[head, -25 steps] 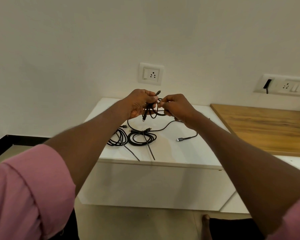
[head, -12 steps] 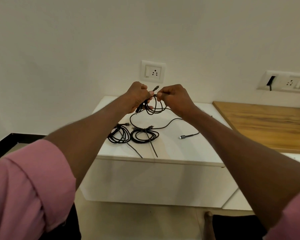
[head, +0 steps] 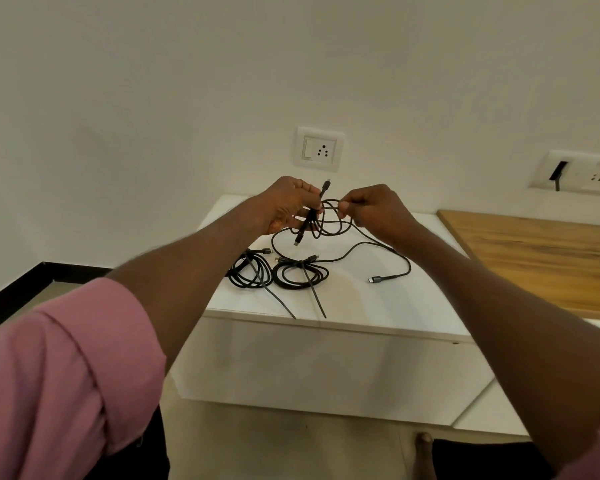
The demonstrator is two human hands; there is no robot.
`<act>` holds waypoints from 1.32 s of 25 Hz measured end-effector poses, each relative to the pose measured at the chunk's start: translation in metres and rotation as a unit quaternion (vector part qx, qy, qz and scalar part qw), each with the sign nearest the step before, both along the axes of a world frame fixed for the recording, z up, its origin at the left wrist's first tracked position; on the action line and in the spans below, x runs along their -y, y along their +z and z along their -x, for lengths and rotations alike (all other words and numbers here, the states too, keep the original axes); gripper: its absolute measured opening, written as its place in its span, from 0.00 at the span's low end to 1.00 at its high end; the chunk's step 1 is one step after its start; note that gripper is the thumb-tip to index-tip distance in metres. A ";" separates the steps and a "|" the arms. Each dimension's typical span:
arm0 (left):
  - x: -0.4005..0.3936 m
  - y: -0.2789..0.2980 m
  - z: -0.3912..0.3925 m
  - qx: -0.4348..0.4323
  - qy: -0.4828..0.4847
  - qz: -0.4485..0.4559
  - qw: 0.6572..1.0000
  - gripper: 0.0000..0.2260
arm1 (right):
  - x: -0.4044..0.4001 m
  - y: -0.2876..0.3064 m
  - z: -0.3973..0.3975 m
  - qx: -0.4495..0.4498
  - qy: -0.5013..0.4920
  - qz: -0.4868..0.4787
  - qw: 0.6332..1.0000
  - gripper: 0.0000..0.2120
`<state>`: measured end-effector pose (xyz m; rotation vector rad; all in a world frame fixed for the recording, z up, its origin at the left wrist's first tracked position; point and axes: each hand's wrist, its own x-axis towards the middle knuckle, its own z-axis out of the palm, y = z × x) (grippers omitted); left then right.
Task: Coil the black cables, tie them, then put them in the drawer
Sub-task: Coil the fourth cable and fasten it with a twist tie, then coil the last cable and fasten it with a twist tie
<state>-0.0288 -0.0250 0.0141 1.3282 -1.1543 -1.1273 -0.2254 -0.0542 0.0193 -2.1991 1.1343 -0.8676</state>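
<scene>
While both arms reach forward, left hand (head: 284, 206) grips coiled black cable (head: 329, 220); right hand (head: 374, 209) pinches loop.

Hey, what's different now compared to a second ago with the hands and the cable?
The right hand has pulled a little away from the left hand, and the held cable now hangs in wider loops between them. Both hands keep their grip on it. The two tied coils and the loose connector end lie as before on the white cabinet top.
</scene>
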 end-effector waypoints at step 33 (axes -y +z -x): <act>-0.008 -0.014 -0.112 0.177 0.187 -0.062 0.964 0.06 | -0.002 -0.042 -0.144 0.284 -0.014 -0.389 0.876 0.07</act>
